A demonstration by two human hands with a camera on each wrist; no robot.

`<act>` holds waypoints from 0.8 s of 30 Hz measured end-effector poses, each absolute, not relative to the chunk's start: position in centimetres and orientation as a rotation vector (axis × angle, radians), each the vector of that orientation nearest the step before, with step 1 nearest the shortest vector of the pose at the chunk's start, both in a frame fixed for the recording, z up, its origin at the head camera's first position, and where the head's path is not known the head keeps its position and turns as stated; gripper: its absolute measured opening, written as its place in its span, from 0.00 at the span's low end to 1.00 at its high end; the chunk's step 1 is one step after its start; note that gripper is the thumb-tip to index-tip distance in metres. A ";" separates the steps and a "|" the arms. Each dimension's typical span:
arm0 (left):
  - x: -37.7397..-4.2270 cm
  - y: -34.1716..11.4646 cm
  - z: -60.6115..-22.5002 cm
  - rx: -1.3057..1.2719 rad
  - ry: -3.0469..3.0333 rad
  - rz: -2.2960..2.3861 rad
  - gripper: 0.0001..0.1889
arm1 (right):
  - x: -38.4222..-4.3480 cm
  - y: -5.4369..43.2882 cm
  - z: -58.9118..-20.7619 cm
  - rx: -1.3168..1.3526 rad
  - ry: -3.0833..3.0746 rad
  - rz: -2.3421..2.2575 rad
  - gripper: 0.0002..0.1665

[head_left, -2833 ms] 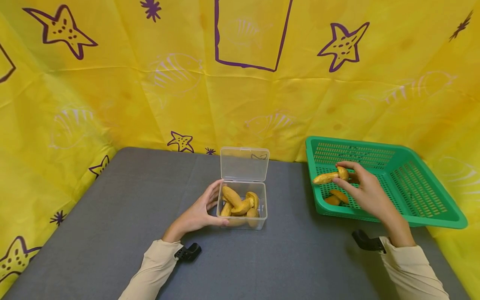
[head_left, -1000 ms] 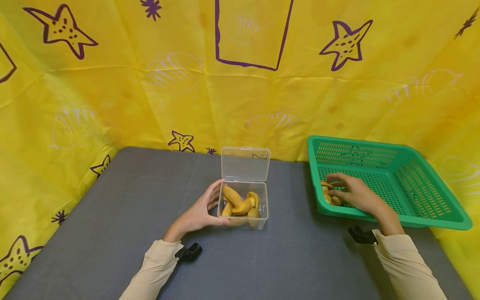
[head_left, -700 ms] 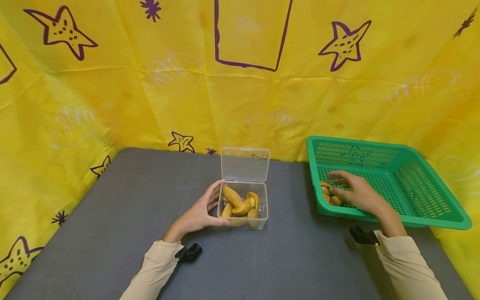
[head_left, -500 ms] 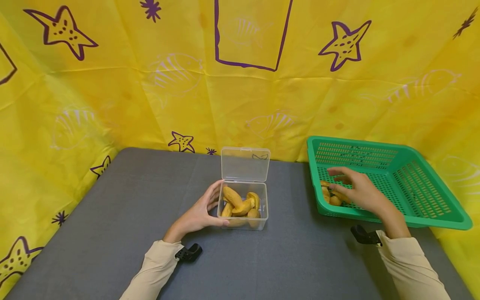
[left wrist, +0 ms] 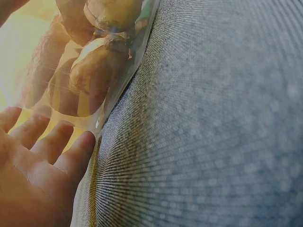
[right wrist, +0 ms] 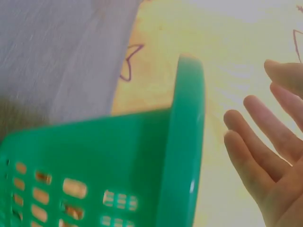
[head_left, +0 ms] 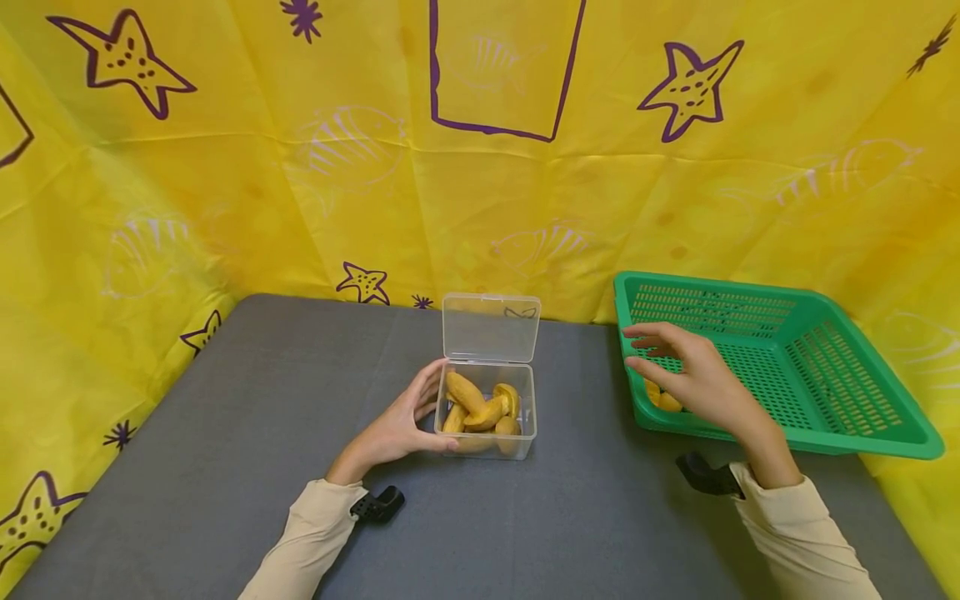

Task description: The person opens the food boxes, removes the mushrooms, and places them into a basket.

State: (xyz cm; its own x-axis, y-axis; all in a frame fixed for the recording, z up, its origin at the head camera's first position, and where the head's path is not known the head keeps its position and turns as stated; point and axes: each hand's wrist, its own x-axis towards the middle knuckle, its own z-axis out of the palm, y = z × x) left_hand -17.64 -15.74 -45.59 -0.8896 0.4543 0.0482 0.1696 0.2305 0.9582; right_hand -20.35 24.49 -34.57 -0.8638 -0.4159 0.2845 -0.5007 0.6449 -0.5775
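Note:
My left hand [head_left: 393,427] grips a small clear plastic box [head_left: 528,435], thumb at the front wall and fingers round the left side. Its hinged lid [head_left: 490,330] stands up at the back. Inside lie several brown-yellow mushrooms [head_left: 463,393]. In the left wrist view, fingertips [left wrist: 86,140] lie right at the box wall. My right hand [head_left: 705,379] hovers over the left end of a green basket [head_left: 862,375], fingers spread and holding nothing. Below it, partly hidden, lie mushrooms [head_left: 669,402]. The right wrist view shows the hand [right wrist: 279,161] above the basket rim [right wrist: 182,142].
The box and basket stand on a table with a grey cloth [head_left: 315,358], a stretch of cloth between them. A yellow sheet [head_left: 360,183] with starfish and fish drawings hangs behind and along the sides.
The right hand lowered the mushroom it pinched into the basket and let go of it. It has since risen and moved left, holding nothing. The left hand and box have stayed in place.

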 end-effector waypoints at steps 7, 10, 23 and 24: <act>-17.6 -15.7 -45.7 0.590 2.267 1.714 0.61 | -20.5 22.8 -34.8 0.821 -2.725 1.088 0.21; -17.7 -15.8 -45.8 0.585 2.267 1.720 0.60 | -20.7 21.9 -35.0 0.845 -2.727 1.113 0.21; -17.7 -15.8 -45.7 0.592 2.251 1.720 0.60 | -20.9 17.4 -36.1 0.981 -2.712 1.220 0.22; -17.7 -15.8 -45.7 0.588 2.252 1.720 0.60 | -20.9 17.1 -36.1 0.991 -2.711 1.230 0.22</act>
State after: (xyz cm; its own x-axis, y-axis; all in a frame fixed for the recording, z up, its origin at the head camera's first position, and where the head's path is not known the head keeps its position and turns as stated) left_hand -17.71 -15.82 -45.73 -0.8884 0.4567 0.0473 0.1658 0.2231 0.9606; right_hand -20.87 17.12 -36.14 -0.8005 -0.5441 0.2513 -0.5474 0.4932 -0.6761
